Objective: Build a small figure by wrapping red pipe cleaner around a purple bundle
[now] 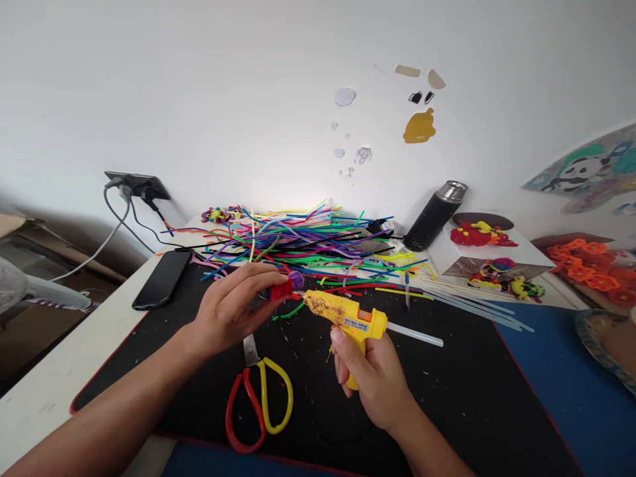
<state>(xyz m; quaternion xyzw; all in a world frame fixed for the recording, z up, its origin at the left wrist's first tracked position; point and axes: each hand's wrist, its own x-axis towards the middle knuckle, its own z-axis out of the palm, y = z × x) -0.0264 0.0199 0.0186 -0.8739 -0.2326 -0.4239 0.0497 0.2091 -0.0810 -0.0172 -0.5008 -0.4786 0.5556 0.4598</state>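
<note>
My left hand is closed round a small red and purple pipe-cleaner piece, whose far side my fingers hide. In my right hand is a yellow hot glue gun, gripped by its handle. Its nozzle points left and is at or very near the red part; I cannot tell if they touch. A clear glue stick juts from the back of the gun. Below my left hand, scissors with one red and one yellow handle lie on the black mat.
A heap of coloured pipe cleaners runs along the wall. At the left lies a black phone. A dark flask stands beside a white box bearing pipe-cleaner pieces. Spare glue sticks and a pen lie at right.
</note>
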